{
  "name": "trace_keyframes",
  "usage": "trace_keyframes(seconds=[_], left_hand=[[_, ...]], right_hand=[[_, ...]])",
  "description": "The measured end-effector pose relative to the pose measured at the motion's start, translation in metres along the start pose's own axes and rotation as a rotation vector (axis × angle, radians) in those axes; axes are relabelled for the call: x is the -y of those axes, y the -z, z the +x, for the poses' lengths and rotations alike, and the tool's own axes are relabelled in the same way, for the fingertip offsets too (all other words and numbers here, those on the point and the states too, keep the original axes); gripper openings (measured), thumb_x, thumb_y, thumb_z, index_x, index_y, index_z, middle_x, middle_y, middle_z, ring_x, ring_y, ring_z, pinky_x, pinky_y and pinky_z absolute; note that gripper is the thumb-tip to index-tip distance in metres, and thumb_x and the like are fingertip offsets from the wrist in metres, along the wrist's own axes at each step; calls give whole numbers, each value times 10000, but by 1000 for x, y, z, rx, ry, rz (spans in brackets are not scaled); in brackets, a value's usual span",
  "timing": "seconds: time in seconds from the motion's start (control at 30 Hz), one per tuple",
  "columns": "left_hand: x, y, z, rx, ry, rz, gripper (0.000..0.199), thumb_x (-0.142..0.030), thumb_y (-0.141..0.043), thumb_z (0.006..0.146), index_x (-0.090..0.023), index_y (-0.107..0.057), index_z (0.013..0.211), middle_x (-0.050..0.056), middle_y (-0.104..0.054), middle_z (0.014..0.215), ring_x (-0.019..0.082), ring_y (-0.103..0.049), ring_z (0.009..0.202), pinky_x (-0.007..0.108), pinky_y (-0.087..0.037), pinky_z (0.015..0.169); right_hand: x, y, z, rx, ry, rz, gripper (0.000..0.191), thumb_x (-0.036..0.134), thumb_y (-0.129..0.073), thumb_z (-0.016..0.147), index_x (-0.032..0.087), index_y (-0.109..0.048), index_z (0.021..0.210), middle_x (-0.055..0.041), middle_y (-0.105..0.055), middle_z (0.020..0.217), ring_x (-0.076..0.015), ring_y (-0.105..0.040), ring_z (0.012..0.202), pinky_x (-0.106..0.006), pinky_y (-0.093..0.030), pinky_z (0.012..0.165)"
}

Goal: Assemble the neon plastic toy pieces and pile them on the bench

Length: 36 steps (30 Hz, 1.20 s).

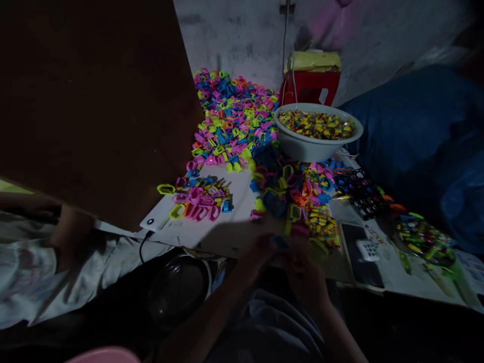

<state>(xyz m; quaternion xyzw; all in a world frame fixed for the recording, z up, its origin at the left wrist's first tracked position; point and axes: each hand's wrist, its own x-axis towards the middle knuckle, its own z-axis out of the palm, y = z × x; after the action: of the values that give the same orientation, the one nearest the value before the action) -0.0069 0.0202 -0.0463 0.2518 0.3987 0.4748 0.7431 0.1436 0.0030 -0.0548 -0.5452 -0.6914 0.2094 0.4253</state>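
Close to the table's near edge, my left hand [260, 252] is closed on a blue plastic toy watch [279, 243]. My right hand [304, 272] is beside it, just to the right, with curled fingers; shadow hides what they hold, if anything. Just beyond my hands lie loose toy watches [295, 212] in yellow, pink and blue, with small yellow wrapped candies [321, 227] to their right. Another cluster of pink and yellow toy watches [200, 199] is on the white table [227, 232] to the left.
A big heap of colourful toy watches [238, 121] reaches the wall. The grey basin [313, 146] holds many small candies, near a red stool [310, 85]. A phone [361, 257], a black lattice basket [361, 194] and a blue bag [416, 136] are rightward; a large brown board [94, 111] blocks the left.
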Motion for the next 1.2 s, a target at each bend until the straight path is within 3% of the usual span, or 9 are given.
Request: trace_keyframes(seconds=[0.1,0.2,0.33,0.43,0.53,0.83,0.97,1.1,1.2], left_hand=[[-5,-9,-5,-45,36,-100,587,-398,-828,627,-174,-552,1093,104,-655,1100,238,-643,980,328,-505,816],[-16,-16,-13,-33,-3,-57,527,-349,-840,619,-174,-573,1038,70,-667,1006,190,-636,897,283,-485,786],[-31,-18,-22,45,-159,251,414,-314,-789,685,-172,-606,1028,44,-661,920,157,-611,855,235,-459,755],[-41,-18,-28,48,-320,595,359,-277,-726,733,-194,-638,1071,54,-664,1026,188,-607,955,267,-464,844],[-47,-17,-32,47,-446,863,430,-250,-716,743,-243,-637,1165,39,-667,1111,200,-601,1036,290,-449,934],[-50,-4,-32,35,-620,1111,486,-381,-753,726,-228,-657,1178,69,-700,1067,200,-643,977,289,-503,893],[-53,0,-33,26,-537,1161,534,-407,-746,728,-210,-642,1213,79,-703,1039,208,-643,969,298,-500,891],[-54,5,-34,38,-280,1116,652,-453,-722,731,-229,-558,1320,61,-714,1044,216,-659,937,304,-514,849],[-54,11,-33,100,-108,1081,684,-457,-698,751,-223,-510,1365,59,-727,1052,224,-675,925,300,-527,805]], right_hand=[[10,2,-5,30,52,43,117,298,-535,895,223,-586,968,-35,-652,826,-171,-617,709,-260,-485,609],[16,8,-7,17,38,80,168,299,-483,927,210,-528,1062,-44,-658,877,-159,-631,734,-241,-501,619],[25,24,-3,-44,21,60,112,279,-457,950,218,-529,1011,-29,-668,865,-138,-647,737,-204,-500,611],[34,33,4,-48,35,58,91,259,-486,939,233,-546,1002,-14,-679,877,-130,-659,760,-180,-500,596],[40,37,8,-58,62,33,86,248,-510,922,237,-559,991,-8,-676,869,-129,-654,734,-176,-498,559],[38,33,11,-9,223,-54,62,204,-531,904,228,-546,960,-28,-670,887,-164,-634,790,-251,-501,656],[43,40,16,97,353,-189,69,174,-482,920,214,-534,942,-44,-653,879,-181,-599,803,-279,-446,682],[46,41,12,271,311,-314,99,191,-453,925,206,-529,862,-38,-624,788,-185,-567,717,-290,-358,641],[40,33,1,331,320,-384,134,192,-450,910,209,-530,804,-22,-615,703,-172,-549,630,-294,-281,589]])
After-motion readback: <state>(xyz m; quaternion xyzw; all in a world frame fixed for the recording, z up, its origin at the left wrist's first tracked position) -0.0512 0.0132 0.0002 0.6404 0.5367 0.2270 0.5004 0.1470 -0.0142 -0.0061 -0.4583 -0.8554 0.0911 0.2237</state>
